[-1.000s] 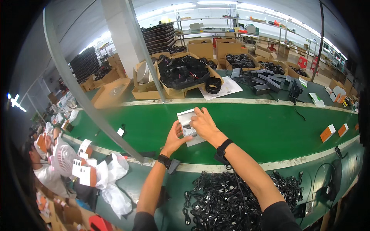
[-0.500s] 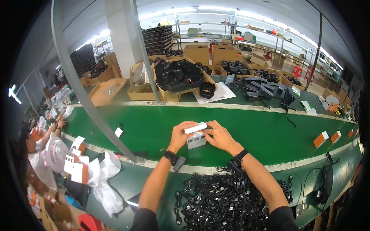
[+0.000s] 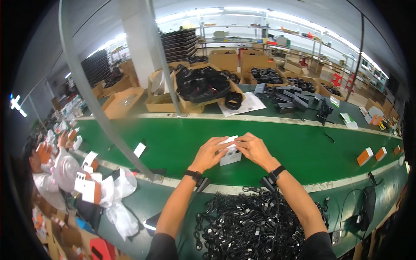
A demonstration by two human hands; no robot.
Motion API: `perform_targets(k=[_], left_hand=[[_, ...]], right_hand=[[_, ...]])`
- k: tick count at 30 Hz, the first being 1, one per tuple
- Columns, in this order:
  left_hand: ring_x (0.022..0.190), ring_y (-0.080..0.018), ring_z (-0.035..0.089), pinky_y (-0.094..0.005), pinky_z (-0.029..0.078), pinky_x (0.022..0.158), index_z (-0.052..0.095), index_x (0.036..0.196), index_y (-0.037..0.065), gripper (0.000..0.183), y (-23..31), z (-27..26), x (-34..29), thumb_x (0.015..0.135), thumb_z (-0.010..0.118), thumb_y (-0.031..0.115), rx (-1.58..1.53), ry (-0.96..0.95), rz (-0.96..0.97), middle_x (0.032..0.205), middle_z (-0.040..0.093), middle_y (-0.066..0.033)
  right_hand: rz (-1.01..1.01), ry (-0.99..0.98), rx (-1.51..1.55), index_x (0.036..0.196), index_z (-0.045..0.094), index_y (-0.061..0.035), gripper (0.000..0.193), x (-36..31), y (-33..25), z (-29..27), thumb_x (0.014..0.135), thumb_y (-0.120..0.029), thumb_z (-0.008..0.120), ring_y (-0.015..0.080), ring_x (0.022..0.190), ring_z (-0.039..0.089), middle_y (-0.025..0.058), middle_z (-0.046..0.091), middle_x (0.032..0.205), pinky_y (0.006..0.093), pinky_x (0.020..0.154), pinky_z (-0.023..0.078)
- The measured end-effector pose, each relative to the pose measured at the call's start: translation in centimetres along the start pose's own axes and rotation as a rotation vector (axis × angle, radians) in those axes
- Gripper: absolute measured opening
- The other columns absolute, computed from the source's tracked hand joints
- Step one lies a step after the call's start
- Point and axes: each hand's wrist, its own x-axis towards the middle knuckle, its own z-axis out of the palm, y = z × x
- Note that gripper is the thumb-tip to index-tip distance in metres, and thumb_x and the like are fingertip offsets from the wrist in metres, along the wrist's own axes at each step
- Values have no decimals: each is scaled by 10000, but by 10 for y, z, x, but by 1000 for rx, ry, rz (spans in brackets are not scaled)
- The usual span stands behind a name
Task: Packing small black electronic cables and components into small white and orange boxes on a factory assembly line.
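A small white box (image 3: pixel 231 159) stands on the green conveyor belt (image 3: pixel 182 130) in front of me, with dark printed shapes on its near side. My left hand (image 3: pixel 209 153) has its fingers bent over the left of the box's white top. From the right, my right hand (image 3: pixel 255 150) closes its fingertips on the same top, close to the left fingers. Fingers cover most of the upper part. Just this side of the belt lies a big heap of black cables (image 3: pixel 251 225) with light plugs, between my forearms.
Orange-and-white boxes (image 3: pixel 365 156) stand along the belt at right; a small white item (image 3: pixel 140 150) lies at left. A slanting metal post (image 3: pixel 93 99) crosses the left side. Beyond are cartons of black parts (image 3: pixel 201 84). A co-worker (image 3: pixel 45 173) sits far left near a fan (image 3: pixel 66 173).
The white top piece, held tilted over the box before, is now down on it. Both hands have shifted slightly right with the box. Boxes on the belt sit a little farther right.
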Motion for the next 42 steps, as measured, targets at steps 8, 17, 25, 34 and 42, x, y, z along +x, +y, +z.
perform_targets(k=[8,17,25,34,42], left_hand=[[1524,-399,461,-512,397,1261,678,1508,214,416,4,22,-5,1103,603,274,148,-68,219,1699,464,-163],[1523,-401,394,-756,350,1155,533,1526,154,764,-112,-32,-27,869,863,361,681,494,-730,1600,491,-179],[1440,-426,450,-785,386,1120,600,1453,157,611,-206,-73,-61,937,816,403,816,367,-1425,1470,531,-195],[979,-360,761,-487,621,829,727,1132,107,216,-114,-35,-40,996,734,275,589,59,-420,1094,748,-148],[887,-366,743,-474,584,709,670,1257,150,480,135,-37,-155,917,832,447,42,-216,-61,1160,698,-84]], right_hand=[[40,-123,-144,1176,841,-75,296,-17,-8,-26,900,-161,774,317,1360,612,81,735,1394,427,1021,607],[104,-176,-325,1355,737,-28,459,-26,-20,-50,936,-208,785,430,1550,432,216,544,1611,529,1210,467],[-34,-47,-311,1308,741,-52,422,-36,-100,-124,894,-108,799,446,1482,499,232,575,1553,527,1165,497],[-290,13,-329,1213,779,-51,441,-28,-192,-171,775,-50,831,415,1249,669,203,679,1419,500,1000,596],[-323,1,-168,1117,822,-91,346,-62,-259,-184,777,-126,767,490,1244,642,260,671,1397,555,1006,569]])
